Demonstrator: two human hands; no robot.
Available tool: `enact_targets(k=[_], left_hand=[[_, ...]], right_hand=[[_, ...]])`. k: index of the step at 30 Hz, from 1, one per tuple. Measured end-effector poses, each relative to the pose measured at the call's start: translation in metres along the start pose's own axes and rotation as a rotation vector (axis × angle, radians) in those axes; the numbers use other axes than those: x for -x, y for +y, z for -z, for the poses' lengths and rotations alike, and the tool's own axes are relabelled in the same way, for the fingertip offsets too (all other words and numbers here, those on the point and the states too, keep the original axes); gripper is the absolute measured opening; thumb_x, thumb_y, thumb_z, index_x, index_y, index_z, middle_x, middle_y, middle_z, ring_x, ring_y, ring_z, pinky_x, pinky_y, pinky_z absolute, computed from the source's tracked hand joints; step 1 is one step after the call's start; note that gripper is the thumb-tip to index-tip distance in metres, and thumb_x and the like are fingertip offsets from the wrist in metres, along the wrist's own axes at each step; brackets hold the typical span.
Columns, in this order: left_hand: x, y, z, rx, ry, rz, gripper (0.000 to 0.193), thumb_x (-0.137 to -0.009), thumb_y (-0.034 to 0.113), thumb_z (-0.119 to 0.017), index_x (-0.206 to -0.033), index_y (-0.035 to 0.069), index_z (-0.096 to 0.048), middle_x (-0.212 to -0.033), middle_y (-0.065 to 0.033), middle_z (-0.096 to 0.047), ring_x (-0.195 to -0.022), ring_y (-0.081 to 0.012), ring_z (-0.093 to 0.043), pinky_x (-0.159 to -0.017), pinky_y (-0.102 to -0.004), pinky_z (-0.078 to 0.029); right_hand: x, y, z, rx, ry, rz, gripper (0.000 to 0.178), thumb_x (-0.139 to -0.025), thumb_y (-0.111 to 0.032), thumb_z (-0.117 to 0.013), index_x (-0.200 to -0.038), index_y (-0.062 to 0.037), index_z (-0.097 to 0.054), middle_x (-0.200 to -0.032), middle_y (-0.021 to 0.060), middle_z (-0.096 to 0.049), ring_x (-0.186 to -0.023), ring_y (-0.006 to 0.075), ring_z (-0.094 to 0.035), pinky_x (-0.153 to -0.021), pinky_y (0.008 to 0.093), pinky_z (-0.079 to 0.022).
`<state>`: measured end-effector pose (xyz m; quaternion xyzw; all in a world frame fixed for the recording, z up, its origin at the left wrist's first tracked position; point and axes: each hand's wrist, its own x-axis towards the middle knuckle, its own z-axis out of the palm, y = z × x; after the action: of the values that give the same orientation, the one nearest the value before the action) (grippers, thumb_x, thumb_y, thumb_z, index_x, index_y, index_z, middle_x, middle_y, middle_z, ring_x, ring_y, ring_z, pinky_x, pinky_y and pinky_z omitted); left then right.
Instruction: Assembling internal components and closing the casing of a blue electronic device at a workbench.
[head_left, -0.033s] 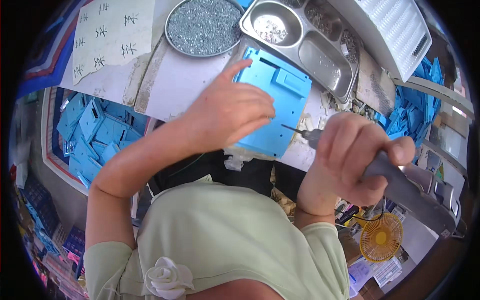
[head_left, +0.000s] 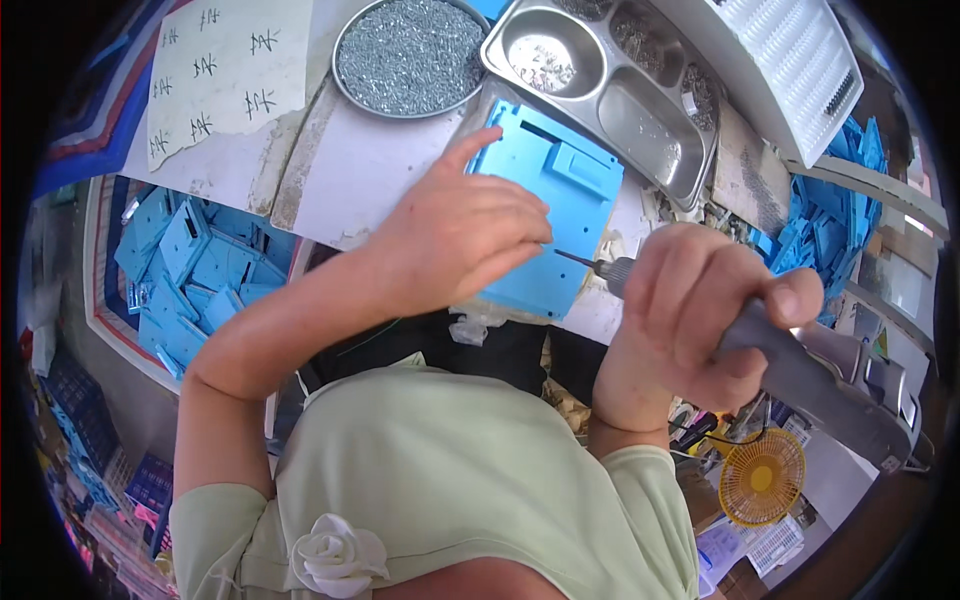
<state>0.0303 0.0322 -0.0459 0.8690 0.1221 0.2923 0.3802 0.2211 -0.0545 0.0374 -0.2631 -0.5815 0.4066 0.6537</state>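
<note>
A blue plastic panel (head_left: 578, 212) with a long slot and a raised block lies on the workbench in front of me. My left hand (head_left: 465, 230) rests across its left side. One finger stretches to the panel's far left corner, and the other fingers reach over its middle, spread apart from that one; whether a small part sits under those fingertips is hidden. In my right hand (head_left: 705, 310) is a grey powered screwdriver (head_left: 800, 372), gripped round its body. Its thin bit points left over the panel, close to my left fingertips. I cannot tell if the bit touches the panel.
A round metal dish (head_left: 410, 58) heaped with screws stands at the back. Beside it is a divided steel tray (head_left: 655, 135) with small metal parts. Blue pieces fill a bin (head_left: 190, 265) at left and a pile (head_left: 835, 215) at right. A yellow fan (head_left: 762, 478) stands lower right.
The screwdriver and my right hand have shifted slightly left, bringing the bit's tip nearer my left fingertips. My left hand stays almost in place on the panel.
</note>
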Motion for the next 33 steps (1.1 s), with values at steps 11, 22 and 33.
enact_targets(k=[11,22,33], left_hand=[[-0.002,0.001,0.012,0.011,0.180,0.052,0.016,-0.079,0.005,-0.082,-0.090,0.010,-0.071,-0.088,-0.0026,-0.074,-0.093,-0.0207,-0.074,-0.118,-0.0554,-0.032],[-0.013,-0.012,0.019,-0.033,0.289,0.036,0.018,-0.076,0.007,-0.085,-0.087,0.009,-0.070,-0.086,-0.0038,-0.073,-0.089,-0.0199,-0.073,-0.114,-0.0555,-0.038],[-0.024,-0.067,0.065,-0.438,0.285,0.171,0.014,-0.079,0.017,-0.080,-0.090,0.012,-0.072,-0.098,-0.0007,-0.069,-0.104,-0.0216,-0.064,-0.118,-0.0557,-0.026]], right_hand=[[-0.026,0.023,-0.002,-0.074,-0.045,-0.043,0.033,-0.106,-0.029,-0.056,-0.134,-0.0137,-0.050,-0.067,-0.0053,-0.055,-0.058,0.0091,-0.053,-0.051,0.0237,-0.045],[-0.048,0.028,0.001,-0.097,-0.081,-0.034,0.033,-0.107,-0.029,-0.052,-0.136,-0.0129,-0.052,-0.072,-0.0049,-0.055,-0.062,0.0071,-0.052,-0.056,0.0235,-0.043],[-0.064,0.069,0.006,0.015,0.076,0.041,0.030,-0.104,-0.015,-0.052,-0.132,-0.0069,-0.049,-0.067,0.0009,-0.047,-0.055,0.0127,-0.045,-0.052,0.0293,-0.043]])
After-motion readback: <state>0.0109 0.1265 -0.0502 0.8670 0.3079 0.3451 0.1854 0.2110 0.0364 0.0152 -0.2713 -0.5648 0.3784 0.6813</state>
